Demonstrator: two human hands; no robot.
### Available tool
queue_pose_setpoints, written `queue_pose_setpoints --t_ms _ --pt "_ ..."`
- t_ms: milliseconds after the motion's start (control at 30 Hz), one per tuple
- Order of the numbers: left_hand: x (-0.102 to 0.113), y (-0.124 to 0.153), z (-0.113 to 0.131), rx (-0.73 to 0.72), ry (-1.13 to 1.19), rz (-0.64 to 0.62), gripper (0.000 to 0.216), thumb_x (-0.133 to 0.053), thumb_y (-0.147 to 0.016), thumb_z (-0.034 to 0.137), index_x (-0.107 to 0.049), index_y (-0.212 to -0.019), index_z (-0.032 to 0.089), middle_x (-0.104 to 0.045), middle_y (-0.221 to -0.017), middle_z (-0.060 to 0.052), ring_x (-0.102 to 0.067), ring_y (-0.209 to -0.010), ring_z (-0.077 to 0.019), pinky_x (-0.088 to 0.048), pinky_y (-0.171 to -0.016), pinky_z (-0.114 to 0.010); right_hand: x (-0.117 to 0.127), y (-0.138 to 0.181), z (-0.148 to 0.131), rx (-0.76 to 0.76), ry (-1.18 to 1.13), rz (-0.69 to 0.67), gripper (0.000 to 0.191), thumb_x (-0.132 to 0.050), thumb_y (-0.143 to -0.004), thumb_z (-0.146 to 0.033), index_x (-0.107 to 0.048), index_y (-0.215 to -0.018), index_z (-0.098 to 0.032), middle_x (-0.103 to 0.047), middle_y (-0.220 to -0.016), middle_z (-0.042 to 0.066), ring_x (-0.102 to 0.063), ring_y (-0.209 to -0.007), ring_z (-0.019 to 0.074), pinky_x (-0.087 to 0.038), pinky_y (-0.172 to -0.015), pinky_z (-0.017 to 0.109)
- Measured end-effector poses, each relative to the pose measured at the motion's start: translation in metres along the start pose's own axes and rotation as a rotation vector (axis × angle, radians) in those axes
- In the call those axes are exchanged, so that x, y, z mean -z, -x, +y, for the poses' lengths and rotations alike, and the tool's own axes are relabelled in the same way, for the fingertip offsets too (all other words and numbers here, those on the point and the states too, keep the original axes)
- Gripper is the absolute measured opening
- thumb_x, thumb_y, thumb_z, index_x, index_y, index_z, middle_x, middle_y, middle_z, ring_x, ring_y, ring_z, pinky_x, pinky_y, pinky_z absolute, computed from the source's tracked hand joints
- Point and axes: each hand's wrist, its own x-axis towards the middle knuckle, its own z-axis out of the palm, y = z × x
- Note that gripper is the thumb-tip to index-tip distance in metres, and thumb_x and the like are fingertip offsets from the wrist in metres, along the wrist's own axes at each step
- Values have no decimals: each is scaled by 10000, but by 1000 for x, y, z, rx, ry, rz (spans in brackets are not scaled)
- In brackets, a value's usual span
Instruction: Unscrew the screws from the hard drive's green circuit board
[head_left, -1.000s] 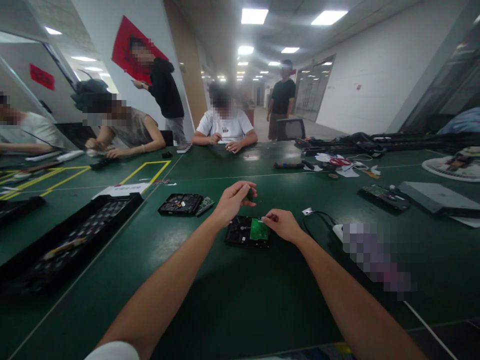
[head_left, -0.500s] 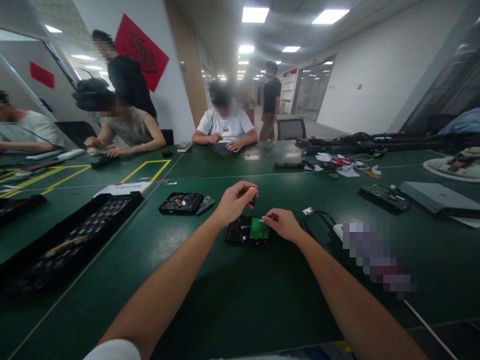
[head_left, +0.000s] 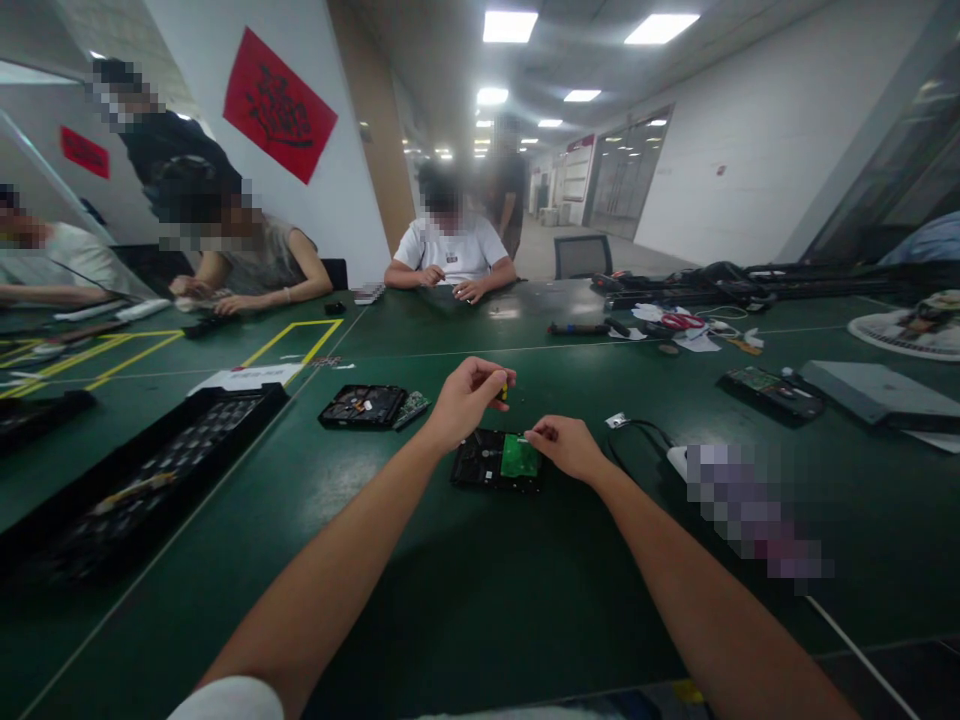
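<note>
On the green table in front of me lies a black hard drive (head_left: 477, 468), its green circuit board (head_left: 519, 456) facing up at the right end. Above its far edge, my left hand (head_left: 472, 398) is closed around a small yellow-and-dark handle (head_left: 503, 391), which looks like a screwdriver's; its lower end is hard to see. My right hand (head_left: 566, 447) is closed in a pinch at the upper right corner of the board. A small pale bit shows at those fingertips, too small to name.
An opened hard drive (head_left: 362, 406) with a loose circuit board (head_left: 412, 408) lies left. A long black tray (head_left: 161, 455) stands farther left. To the right are a power strip (head_left: 679, 462), another drive (head_left: 772, 393) and a grey box (head_left: 881, 400). People sit across the table.
My left hand has turned slightly about the yellow-and-dark handle, its fingers now stretched farther around it. My right hand and the drive have barely moved. Two standing people behind have shifted left.
</note>
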Motion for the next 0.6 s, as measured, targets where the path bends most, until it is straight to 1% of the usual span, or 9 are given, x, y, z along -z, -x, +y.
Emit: queue_pose_setpoints --t_ms 100,167,300,367,400,467,600 --pt "-1 0 -2 -6 9 -4 310 -690 -865 385 -551 -995 140 -688 -971 -107 -653 -905 -194 -595 -637 -287 0 0 1 5 5 -2 315 -582 -906 -485 -716 -852 -205 -694 -770 30 -585 -671 142 -389 -596 245" --pt "-1 0 -3 -8 34 -33 328 -695 -862 381 -556 -1049 150 -675 -962 -89 -643 -897 -185 -600 -646 -291 0 0 1 9 9 2 322 -572 -911 -489 -715 -852 -207 -691 -764 27 -584 -671 142 -391 -598 246" --pt "0 0 -4 32 124 -98 354 -607 -919 419 -608 -1169 168 -634 -1034 -82 -615 -968 -182 -620 -758 -340 -1 0 2 5 3 7 320 -581 -905 -490 -714 -850 -204 -688 -754 23 -580 -664 139 -391 -599 244" --pt "1 1 -3 47 138 -118 356 -598 -922 427 -632 -1166 170 -619 -1044 -76 -604 -968 -176 -622 -801 -363 -1 0 2 6 0 7 322 -577 -907 -489 -716 -851 -204 -687 -750 23 -577 -659 138 -388 -595 244" --pt "1 1 -2 44 124 -117 350 -610 -914 425 -639 -1153 171 -613 -1032 -70 -599 -948 -170 -625 -798 -368 -1 0 1 5 1 6 323 -576 -908 -490 -716 -851 -205 -687 -750 23 -577 -659 138 -388 -594 244" --pt "0 1 -2 22 63 -87 331 -647 -888 420 -647 -1105 170 -602 -975 -53 -588 -880 -152 -632 -751 -355 0 1 1 0 6 1 325 -573 -910 -492 -717 -855 -206 -690 -758 25 -578 -663 141 -388 -592 247" --pt "-1 1 -2 -40 -105 40 323 -732 -817 409 -630 -987 155 -593 -871 -36 -586 -804 -144 -611 -627 -280 1 1 -2 -21 12 -12 330 -573 -910 -497 -722 -866 -206 -702 -794 36 -585 -680 147 -394 -594 252"
